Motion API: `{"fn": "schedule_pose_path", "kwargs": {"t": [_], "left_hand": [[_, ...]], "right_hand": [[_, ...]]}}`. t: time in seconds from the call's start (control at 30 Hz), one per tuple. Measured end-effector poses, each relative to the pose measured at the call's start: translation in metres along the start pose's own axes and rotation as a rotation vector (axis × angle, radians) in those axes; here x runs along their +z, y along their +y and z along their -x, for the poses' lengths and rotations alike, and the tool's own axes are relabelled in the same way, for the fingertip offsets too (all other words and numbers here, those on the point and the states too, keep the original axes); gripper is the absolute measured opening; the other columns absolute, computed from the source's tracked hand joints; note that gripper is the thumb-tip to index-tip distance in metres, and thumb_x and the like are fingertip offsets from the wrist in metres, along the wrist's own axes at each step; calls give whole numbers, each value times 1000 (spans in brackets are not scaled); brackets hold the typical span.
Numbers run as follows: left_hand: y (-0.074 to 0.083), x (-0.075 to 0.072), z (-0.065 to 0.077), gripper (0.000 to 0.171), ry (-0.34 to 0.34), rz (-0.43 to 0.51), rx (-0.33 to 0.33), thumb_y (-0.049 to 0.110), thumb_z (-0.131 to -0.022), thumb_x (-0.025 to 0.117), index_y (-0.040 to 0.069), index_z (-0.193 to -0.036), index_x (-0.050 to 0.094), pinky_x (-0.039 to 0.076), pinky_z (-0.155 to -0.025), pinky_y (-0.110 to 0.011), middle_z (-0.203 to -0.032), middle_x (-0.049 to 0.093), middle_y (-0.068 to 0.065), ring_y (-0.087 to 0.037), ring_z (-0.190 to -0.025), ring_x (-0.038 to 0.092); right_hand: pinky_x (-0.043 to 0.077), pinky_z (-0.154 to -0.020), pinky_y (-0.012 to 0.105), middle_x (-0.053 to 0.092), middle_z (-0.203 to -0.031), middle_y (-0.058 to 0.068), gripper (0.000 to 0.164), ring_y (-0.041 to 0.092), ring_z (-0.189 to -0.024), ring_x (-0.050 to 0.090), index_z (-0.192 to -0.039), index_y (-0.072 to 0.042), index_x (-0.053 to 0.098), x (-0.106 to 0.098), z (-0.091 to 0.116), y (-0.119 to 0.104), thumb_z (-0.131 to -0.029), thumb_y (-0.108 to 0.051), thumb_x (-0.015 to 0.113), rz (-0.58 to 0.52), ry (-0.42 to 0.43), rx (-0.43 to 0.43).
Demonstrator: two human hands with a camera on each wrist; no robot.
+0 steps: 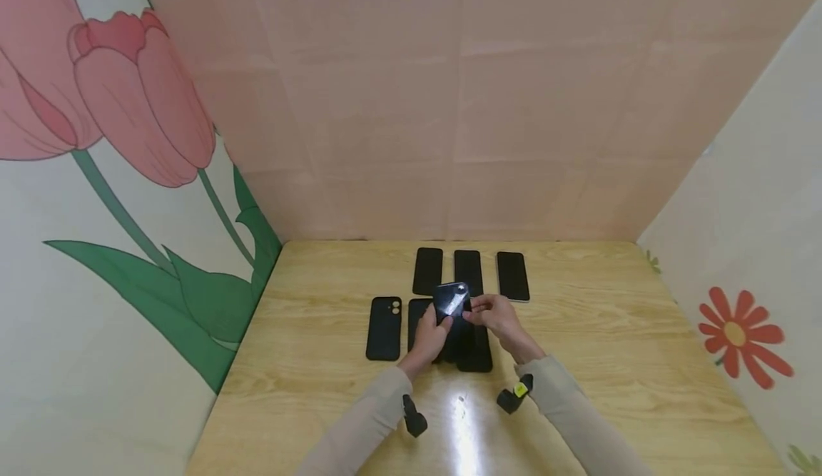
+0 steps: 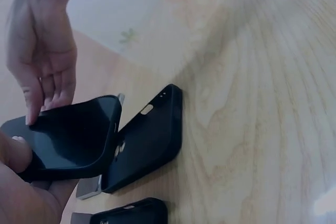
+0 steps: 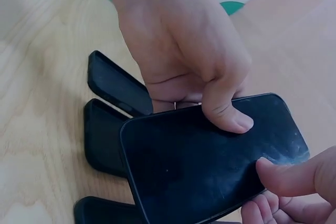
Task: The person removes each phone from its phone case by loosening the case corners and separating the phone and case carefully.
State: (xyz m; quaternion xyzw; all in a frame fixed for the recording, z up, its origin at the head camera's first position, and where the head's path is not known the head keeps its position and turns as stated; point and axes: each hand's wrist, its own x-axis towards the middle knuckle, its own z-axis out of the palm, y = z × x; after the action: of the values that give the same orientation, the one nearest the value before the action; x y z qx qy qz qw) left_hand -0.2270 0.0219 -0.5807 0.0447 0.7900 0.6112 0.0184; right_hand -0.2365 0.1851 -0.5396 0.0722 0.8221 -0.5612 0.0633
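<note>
A smartphone [image 1: 452,299] with a glossy dark screen and a black case rim around it is held above the table between both hands. My left hand [image 1: 429,337] grips its left side, the thumb lying over the screen in the right wrist view. My right hand [image 1: 499,319] pinches the opposite edge, its thumb [image 3: 286,177] pressing near the screen's border. Beneath the phone lie black phone cases, one [image 1: 477,358] partly covered by it and another [image 2: 147,140] showing cutouts. How fully the phone sits in its case I cannot tell.
Behind the hands, dark phones lie in a row: left [image 1: 427,271], middle [image 1: 468,269] and right [image 1: 512,276]. A black phone case [image 1: 384,328] with camera holes lies to the left. Flower-printed walls flank the wooden table [image 1: 308,390], and a pinkish wall stands behind.
</note>
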Motion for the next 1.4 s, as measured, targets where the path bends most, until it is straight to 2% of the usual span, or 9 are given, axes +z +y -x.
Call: {"fn": "schedule_pose_path", "kwargs": {"t": [0.1,0.33,0.63,0.8,0.93,1.07,1.17,1.3,1.4], "left_hand": [[2,0,0,36,20,-22,1,6,-96,59,-4,-129,54,46,-96,-49,-120,65,-18,-28,-108,60],[1,1,1,29,37,-80,0,7,-95,60,-2,-123,57,48,-90,-49,-115,67,-17,-28,-102,61],[9,-10,-1,26,-34,195,-36,7,-100,55,-1,-125,55,49,-91,-39,-117,66,-14,-21,-103,60],[17,-16,-7,25,-41,247,-39,13,-103,53,-2,-123,52,52,-86,-45,-114,65,-16,-31,-102,63],[18,-15,-7,24,-25,246,-44,17,-103,54,0,-120,52,53,-79,-39,-106,65,-13,-25,-93,63],[22,-15,-7,23,20,262,-60,19,-102,55,1,-117,53,50,-69,-32,-98,62,-9,-17,-82,60],[25,-14,-7,21,46,273,-61,18,-101,57,2,-114,53,48,-63,-30,-90,60,-7,-16,-73,56],[27,-10,-6,19,30,271,-35,15,-100,58,2,-112,52,43,-54,-28,-79,60,-6,-17,-61,51],[26,-5,-4,19,19,270,-3,12,-101,57,1,-116,52,43,-54,-28,-82,63,-9,-19,-62,53]], "right_hand": [[50,-75,31,62,-90,12,24,22,-82,56,-102,8,64,2,0,-2,-84,-1,76,-4,9,-5],[49,-72,28,60,-85,9,22,19,-77,55,-102,9,61,6,0,-2,-84,5,72,-35,19,26],[49,-72,27,60,-93,12,22,19,-81,56,-109,8,61,5,1,1,-88,4,68,-122,13,-49],[47,-75,32,58,-101,12,28,24,-88,53,-116,3,58,8,1,8,-96,-14,67,-124,-5,15],[50,-84,39,60,-114,18,37,27,-99,56,-127,4,57,9,2,17,-102,-22,59,-133,-50,56],[56,-84,42,60,-119,24,39,28,-98,63,-130,11,55,11,3,21,-105,-19,51,-202,-78,52],[58,-79,39,61,-115,26,37,27,-92,65,-126,14,56,13,2,24,-106,-15,46,-232,-54,58],[58,-71,35,60,-108,24,32,25,-84,62,-119,14,59,15,2,25,-107,-10,42,-215,36,85],[56,-67,33,59,-102,23,29,25,-79,60,-110,15,59,17,4,25,-106,-7,40,-238,91,108]]}}
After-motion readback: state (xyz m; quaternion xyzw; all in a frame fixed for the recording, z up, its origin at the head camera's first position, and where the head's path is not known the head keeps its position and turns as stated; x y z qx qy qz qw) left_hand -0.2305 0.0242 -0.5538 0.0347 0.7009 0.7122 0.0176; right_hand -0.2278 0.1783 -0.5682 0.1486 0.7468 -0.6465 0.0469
